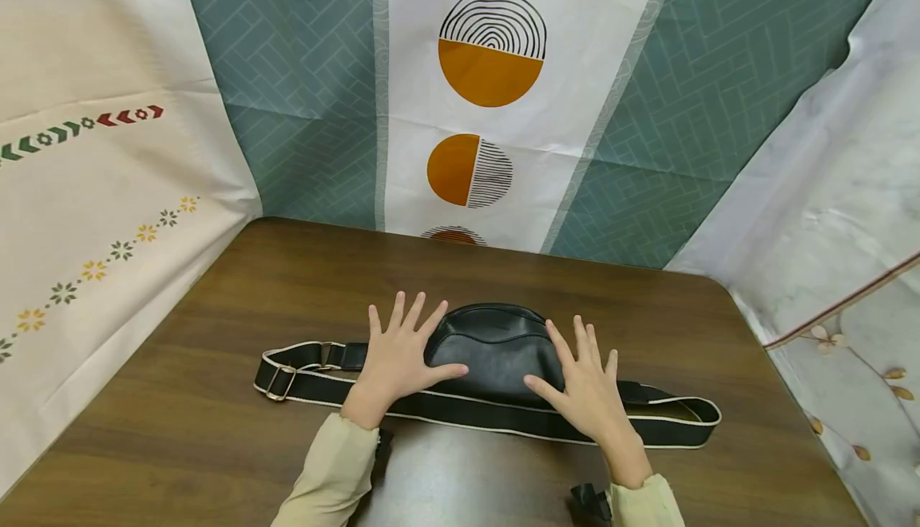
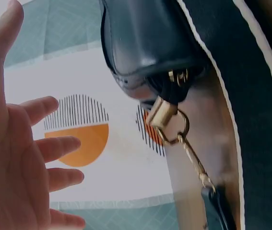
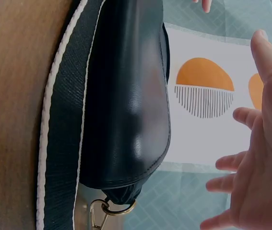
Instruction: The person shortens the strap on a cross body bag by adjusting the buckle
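Observation:
A black leather crossbody bag [image 1: 496, 363] with a curved top lies on the wooden table, seen whole in the head view apart from what the hands cover. Its black strap [image 1: 489, 417] with white edging runs along the near side and loops out at both ends. Over the bag's left end is my left hand [image 1: 398, 355], fingers spread and straight. My right hand [image 1: 588, 390] spreads likewise over the right end. In the wrist views both palms hold nothing and stand apart from the bag. A gold clip and ring [image 2: 176, 127] join strap to bag at one end.
The brown table [image 1: 180, 399] has rounded far corners. Behind it hangs a teal and white cloth [image 1: 302, 96] with orange half circles. A cream embroidered cloth [image 1: 86, 192] is at left, a pale floral one [image 1: 848, 215] at right. A metal strap buckle [image 1: 280, 383] lies at left.

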The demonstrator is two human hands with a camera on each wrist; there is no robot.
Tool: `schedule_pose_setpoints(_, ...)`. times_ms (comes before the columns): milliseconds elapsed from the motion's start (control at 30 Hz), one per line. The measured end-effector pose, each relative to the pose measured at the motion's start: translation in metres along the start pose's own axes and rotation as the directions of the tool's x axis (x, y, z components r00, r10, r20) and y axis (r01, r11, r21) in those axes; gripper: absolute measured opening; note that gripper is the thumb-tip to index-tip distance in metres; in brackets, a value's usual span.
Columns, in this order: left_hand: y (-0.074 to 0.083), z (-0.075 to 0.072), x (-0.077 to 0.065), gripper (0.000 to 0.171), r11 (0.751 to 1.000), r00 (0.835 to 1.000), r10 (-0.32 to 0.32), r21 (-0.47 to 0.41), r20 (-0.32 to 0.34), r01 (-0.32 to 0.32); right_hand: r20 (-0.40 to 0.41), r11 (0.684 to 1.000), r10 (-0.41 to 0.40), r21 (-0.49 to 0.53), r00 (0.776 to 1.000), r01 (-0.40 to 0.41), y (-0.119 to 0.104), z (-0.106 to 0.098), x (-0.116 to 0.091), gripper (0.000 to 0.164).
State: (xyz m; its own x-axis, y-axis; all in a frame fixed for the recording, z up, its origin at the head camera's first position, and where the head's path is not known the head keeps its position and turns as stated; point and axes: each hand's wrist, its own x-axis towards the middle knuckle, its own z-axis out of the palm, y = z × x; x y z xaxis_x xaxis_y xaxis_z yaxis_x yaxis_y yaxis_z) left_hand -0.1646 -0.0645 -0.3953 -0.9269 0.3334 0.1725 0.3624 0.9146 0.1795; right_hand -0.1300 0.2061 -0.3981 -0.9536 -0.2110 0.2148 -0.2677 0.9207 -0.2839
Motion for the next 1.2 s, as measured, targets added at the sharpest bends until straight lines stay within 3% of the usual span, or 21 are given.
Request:
schedule_pose_setpoints(367,-0.020,-0.008,-0.011,0.092,0.997,0.999,-0.013,-0.081,-0.050,0.009,-0.011,0.995,-0.036,0.092,0.999,0.037,-0.002,0.002,-0.001,0.077)
schedule_pose_setpoints(967,-0.054,-0.007,-0.027,0.083,0.996,0.989,-0.039,-0.082,-0.146,0.027,-0.050,0.975,-0.083,0.201,0.995,0.092,-0.008,0.010,0.000,0.072)
schedule_pose_setpoints(1200,-0.066,-0.012,-0.033,0.082,0.996,0.987,-0.039,-0.083,-0.153,0.026,-0.060,0.969,-0.099,0.219,0.993,0.110,-0.010,0.013,-0.002,0.069)
